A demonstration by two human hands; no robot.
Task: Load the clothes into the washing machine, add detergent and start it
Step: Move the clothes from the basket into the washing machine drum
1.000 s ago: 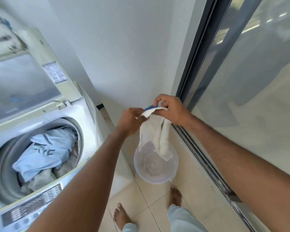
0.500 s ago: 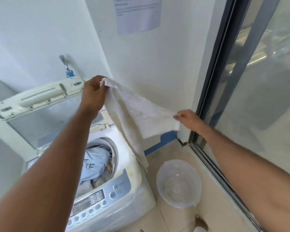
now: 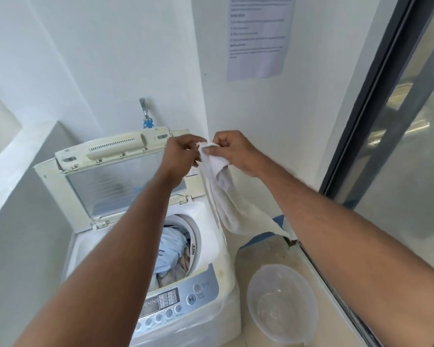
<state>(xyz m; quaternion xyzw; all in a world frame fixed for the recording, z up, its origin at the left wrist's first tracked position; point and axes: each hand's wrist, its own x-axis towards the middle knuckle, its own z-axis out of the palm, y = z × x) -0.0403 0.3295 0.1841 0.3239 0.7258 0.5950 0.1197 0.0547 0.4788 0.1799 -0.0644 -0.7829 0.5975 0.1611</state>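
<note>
Head view: left hand [image 3: 183, 152] and right hand [image 3: 229, 149] both pinch top edge of white cloth [image 3: 226, 196], rest hanging below fingers. Washing machine [image 3: 211, 246] drum part-loaded; plastic basin [image 3: 308, 291] empty; detergent, start left.

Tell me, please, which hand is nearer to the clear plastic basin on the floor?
Right. The right hand is raised above the clear plastic basin, while the left hand is over the open white washing machine. Both pinch the white cloth.

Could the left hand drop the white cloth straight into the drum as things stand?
Probably yes: the lid stands open, the drum is uncovered, and the left hand holds the white cloth just right of it.
</note>
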